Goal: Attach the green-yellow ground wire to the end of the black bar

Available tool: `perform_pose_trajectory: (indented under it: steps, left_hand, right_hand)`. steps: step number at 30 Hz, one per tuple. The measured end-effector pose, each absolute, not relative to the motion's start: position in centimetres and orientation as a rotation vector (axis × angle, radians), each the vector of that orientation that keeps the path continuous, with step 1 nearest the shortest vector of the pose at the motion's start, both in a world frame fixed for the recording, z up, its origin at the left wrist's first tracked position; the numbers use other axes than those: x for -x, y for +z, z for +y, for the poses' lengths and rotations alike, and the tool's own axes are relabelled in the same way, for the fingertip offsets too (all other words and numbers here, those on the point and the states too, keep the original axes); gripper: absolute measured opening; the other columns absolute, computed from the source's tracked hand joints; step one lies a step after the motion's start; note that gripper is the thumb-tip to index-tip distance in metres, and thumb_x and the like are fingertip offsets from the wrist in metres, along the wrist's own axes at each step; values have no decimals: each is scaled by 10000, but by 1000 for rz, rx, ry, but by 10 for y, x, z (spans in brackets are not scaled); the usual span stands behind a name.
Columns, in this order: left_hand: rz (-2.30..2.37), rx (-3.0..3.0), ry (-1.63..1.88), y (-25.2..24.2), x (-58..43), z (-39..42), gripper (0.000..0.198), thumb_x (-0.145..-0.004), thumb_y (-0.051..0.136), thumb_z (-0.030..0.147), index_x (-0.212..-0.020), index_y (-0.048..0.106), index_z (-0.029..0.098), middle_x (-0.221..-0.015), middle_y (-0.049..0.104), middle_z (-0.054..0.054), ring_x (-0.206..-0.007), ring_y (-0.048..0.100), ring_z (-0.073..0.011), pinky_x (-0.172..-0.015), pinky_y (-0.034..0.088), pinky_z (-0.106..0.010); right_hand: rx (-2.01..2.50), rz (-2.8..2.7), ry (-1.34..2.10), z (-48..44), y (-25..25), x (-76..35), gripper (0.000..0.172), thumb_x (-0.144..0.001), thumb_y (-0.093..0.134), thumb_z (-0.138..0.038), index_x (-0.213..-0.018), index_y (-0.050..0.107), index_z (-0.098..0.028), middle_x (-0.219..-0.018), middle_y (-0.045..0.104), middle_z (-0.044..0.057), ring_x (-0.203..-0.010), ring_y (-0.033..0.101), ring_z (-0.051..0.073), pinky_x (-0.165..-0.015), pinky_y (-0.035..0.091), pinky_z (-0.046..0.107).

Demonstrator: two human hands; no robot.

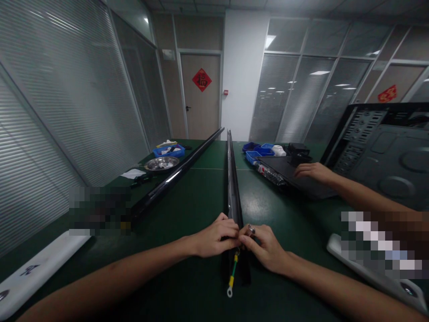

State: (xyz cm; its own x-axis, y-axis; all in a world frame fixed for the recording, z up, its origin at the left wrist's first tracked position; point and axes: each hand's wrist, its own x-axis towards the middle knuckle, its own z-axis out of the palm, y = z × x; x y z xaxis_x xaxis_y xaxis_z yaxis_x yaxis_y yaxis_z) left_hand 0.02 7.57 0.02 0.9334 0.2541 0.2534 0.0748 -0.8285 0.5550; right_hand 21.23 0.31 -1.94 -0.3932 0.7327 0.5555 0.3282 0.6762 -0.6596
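Note:
A long dark metal rail (pixel 232 179) runs away from me down the middle of the green table. At its near end my left hand (pixel 219 237) and my right hand (pixel 264 246) meet, their fingers closed and nearly touching. A small metallic piece (pixel 250 230) shows at the fingers of my right hand. What my left fingertips pinch is hidden. Below the hands hangs a short green and yellow wire (pixel 233 270) with a ring terminal (pixel 229 292) at its lower end.
A second dark rail (pixel 177 172) lies to the left. Beyond it are a metal bowl (pixel 162 163) and a blue tray (pixel 169 151). On the right are blue bins (pixel 254 156), a black panel (pixel 284 172), another person's hand (pixel 311 172) and a large metal case (pixel 385 152).

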Motion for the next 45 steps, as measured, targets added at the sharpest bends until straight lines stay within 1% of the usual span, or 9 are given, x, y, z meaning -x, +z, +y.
perform_pose_trajectory:
  steps: [5,10,15,22,26,30,33,39,45]
  left_hand:
    - [227,-2531,441,2,0,74,308,-1096,463,397,-947,646,198,-950,670,-18,-961,591,-179,-915,307,-350]
    - [226,-2520,440,3,0,74,359,-1097,447,442,-938,643,187,-938,677,-28,-954,594,-187,-918,313,-354]
    - [208,-2515,452,3,0,74,382,-1085,462,474,-926,660,188,-961,687,-33,-968,595,-194,-924,310,-359]
    - [201,-2512,474,2,1,74,437,-1072,466,528,-921,701,192,-980,689,-34,-962,602,-189,-924,307,-363]
    - [201,-2508,519,0,1,75,411,-1069,501,480,-874,718,191,-942,694,-24,-937,612,-177,-912,312,-361]
    - [202,-2519,570,-3,0,76,299,-1044,572,399,-914,760,206,-938,708,-15,-930,628,-170,-904,313,-361]
    - [193,-2531,576,-4,0,76,255,-1027,595,360,-924,774,210,-956,716,-16,-937,631,-172,-906,315,-363]
    - [221,-2539,532,-4,0,76,250,-1020,594,365,-927,780,226,-987,728,-23,-962,630,-182,-930,324,-373]
    - [218,-2542,548,-4,0,76,242,-1020,595,352,-926,780,227,-959,722,-21,-932,628,-177,-920,329,-370]
  right_hand:
    - [801,-2003,552,2,-17,-212,295,-1075,542,-325,-839,641,-179,-707,628,2,-615,598,140,-629,455,248]
    - [772,-2001,512,1,-20,-212,262,-1060,574,-319,-853,648,-176,-699,632,0,-602,599,133,-616,447,240]
    - [727,-2021,523,0,-19,-211,214,-1044,593,-276,-860,645,-177,-698,633,-4,-591,594,127,-598,435,236]
    - [689,-2067,501,0,-17,-212,230,-1045,564,-273,-841,619,-181,-683,605,-9,-564,550,122,-577,409,246]
    - [710,-2053,515,-2,-15,-213,280,-1082,480,-310,-890,636,-178,-713,631,6,-593,581,130,-606,424,248]
    - [717,-2009,500,-3,-14,-215,321,-1107,414,-345,-944,638,-183,-750,651,12,-618,607,130,-627,429,246]
    - [728,-2023,456,-3,-16,-216,345,-1114,396,-368,-938,631,-187,-767,654,17,-643,615,137,-643,425,255]
    - [784,-2068,391,-4,-18,-217,390,-1124,371,-377,-891,620,-187,-746,637,16,-644,607,143,-644,397,277]
    - [767,-2071,448,-3,-19,-219,405,-1131,358,-371,-893,631,-190,-775,654,23,-676,624,148,-665,414,276]
